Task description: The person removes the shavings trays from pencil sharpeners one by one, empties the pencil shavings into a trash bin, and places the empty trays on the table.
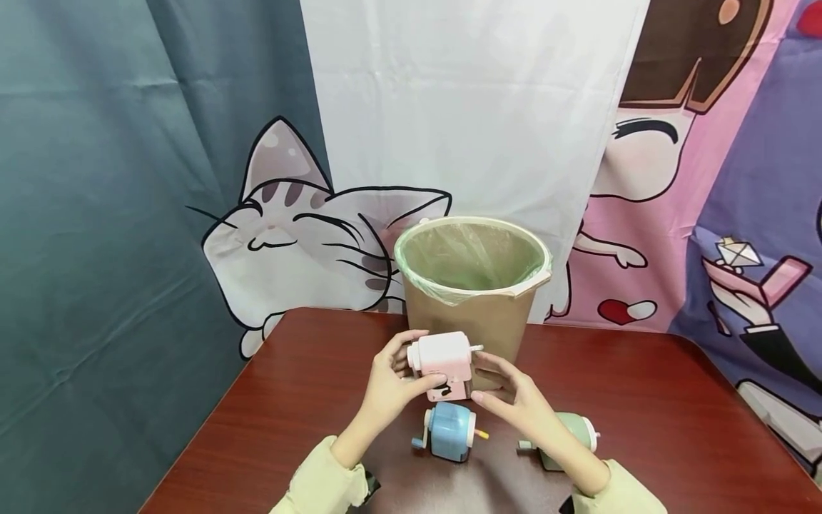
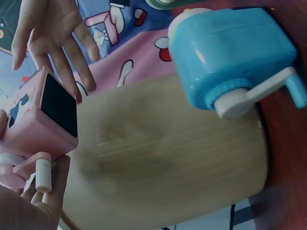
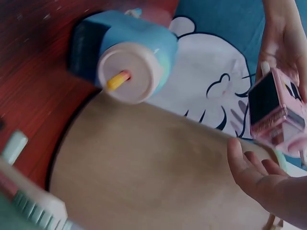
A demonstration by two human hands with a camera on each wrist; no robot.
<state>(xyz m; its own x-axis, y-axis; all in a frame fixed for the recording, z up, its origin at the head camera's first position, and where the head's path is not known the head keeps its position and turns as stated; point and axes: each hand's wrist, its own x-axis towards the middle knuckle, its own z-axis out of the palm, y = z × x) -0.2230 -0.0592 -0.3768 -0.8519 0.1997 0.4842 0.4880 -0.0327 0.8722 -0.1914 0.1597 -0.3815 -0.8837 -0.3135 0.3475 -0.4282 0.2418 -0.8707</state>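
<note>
Green pencil sharpener (image 1: 576, 424) at four o'clock, blue sharpener (image 1: 451, 432) at six, yellow stub (image 1: 482, 434) in it; pink sharpener (image 1: 444, 357) makes three, central, left hand (image 1: 393, 375) gripping it, right hand (image 1: 523, 401) loose at three; one bin (image 1: 475, 320), bag-lined, at twelve!

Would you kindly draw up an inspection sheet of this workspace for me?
Surface: red-brown table, glossy near its front.
Job's things: pink crank sharpener, held up before the bin.
Clutter: blue sharpener with a yellow-ended stick; green sharpener, partly hidden by the right forearm; the bin, plastic-lined.
Hands: left hand grips the pink sharpener; right hand beside it, contact unclear.
Cables: nothing seen.
Surroundings: cartoon-printed fabric hangs behind.
</note>
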